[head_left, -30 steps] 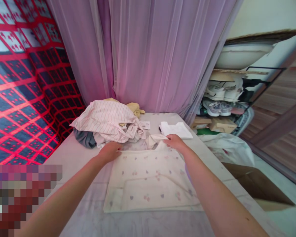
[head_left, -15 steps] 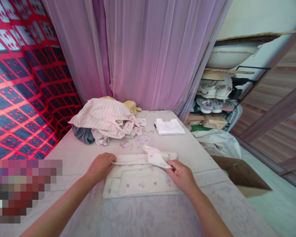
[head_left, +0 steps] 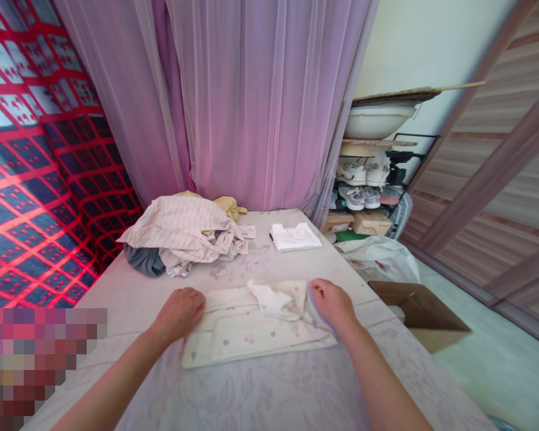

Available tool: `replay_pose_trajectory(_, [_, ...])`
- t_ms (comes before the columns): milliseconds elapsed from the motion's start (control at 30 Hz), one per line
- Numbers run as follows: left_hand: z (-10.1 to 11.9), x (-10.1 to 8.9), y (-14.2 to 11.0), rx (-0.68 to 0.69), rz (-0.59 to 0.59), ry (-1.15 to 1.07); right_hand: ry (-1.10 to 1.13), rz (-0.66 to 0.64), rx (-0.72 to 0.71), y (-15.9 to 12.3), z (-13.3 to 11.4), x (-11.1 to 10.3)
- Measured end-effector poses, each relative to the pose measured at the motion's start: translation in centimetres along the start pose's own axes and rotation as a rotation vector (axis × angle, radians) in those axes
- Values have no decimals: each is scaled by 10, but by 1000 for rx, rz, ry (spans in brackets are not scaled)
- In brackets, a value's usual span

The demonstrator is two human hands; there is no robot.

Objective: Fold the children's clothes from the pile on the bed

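Observation:
A cream garment (head_left: 260, 335) with small heart-like prints lies flat on the bed, folded into a wide strip. A crumpled flap of it (head_left: 276, 299) is bunched on top, right of the middle. My left hand (head_left: 179, 312) rests at the garment's upper left corner, fingers curled over the cloth edge. At the opposite end, my right hand (head_left: 333, 306) is closed on the garment's right edge, where a lilac-tinted bit of cloth shows beside the fingers. The fingertips of both hands are partly hidden.
A heap of clothes (head_left: 184, 230) lies at the bed's back left. A folded white garment (head_left: 295, 236) sits at the back right. Off the bed's right side stand an open cardboard box (head_left: 417, 311), a white plastic bag (head_left: 381, 257) and a shoe rack (head_left: 372, 173). Purple curtains (head_left: 251, 108) hang behind.
My right hand has gone from the crumpled flap to the garment's right edge, and the flap lies lower on the cloth. My left hand stays at the left end. The view has shifted slightly.

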State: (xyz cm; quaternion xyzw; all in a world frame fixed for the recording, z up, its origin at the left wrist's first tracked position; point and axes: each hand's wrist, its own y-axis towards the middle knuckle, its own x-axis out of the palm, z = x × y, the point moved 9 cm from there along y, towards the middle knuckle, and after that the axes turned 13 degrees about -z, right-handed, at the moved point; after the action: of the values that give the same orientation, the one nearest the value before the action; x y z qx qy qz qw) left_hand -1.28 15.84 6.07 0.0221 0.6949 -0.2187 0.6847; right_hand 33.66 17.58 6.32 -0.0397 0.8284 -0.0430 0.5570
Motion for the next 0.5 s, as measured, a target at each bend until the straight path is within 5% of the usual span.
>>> replay_pose_trajectory(133, [3, 7, 8, 61, 37, -57, -38, 44, -168, 19, -30, -1])
replay_pose_trajectory(200, [8, 21, 12, 109, 11, -100, -81, -55, -252, 23, -44, 25])
replay_pose_trajectory(333, [14, 49, 14, 132, -49, -137, -165, -224, -183, 24, -38, 71])
replay_pose_trajectory(500, [14, 54, 14, 125, -72, -153, -77, -139, -123, 18, -37, 47])
